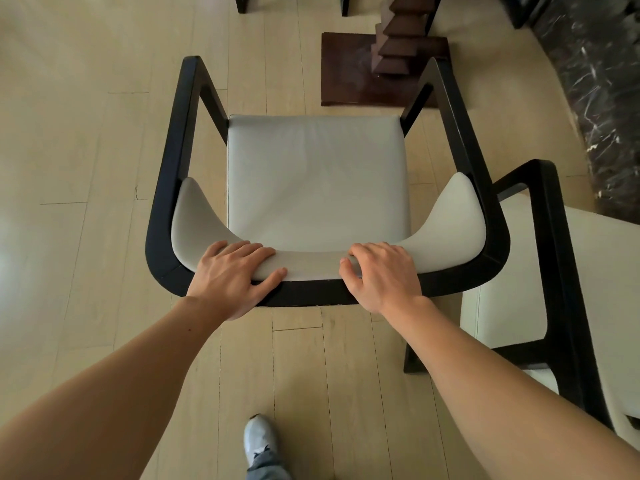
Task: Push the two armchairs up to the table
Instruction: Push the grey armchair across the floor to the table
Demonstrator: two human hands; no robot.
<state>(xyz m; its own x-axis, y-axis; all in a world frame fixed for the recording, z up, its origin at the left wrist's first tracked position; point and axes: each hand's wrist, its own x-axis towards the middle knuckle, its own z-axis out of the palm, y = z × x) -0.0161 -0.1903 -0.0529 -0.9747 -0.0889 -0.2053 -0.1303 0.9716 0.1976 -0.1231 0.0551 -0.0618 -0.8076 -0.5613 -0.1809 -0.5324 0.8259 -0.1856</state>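
Note:
An armchair (315,181) with a black frame and pale grey seat stands right below me, its back toward me. My left hand (230,277) and my right hand (381,275) both grip the padded top of its backrest, fingers curled over the cushion. A second armchair (568,271) of the same kind stands at the right, close beside the first and partly cut off by the frame edge. The dark marble table top (595,95) curves along the upper right, and its brown stepped pedestal base (384,67) stands on the floor just beyond the first chair's seat.
Pale wooden floorboards (86,202) stretch out to the left. Dark legs of other furniture (242,3) show at the top edge. My foot in a light shoe (259,441) is on the floor behind the chair.

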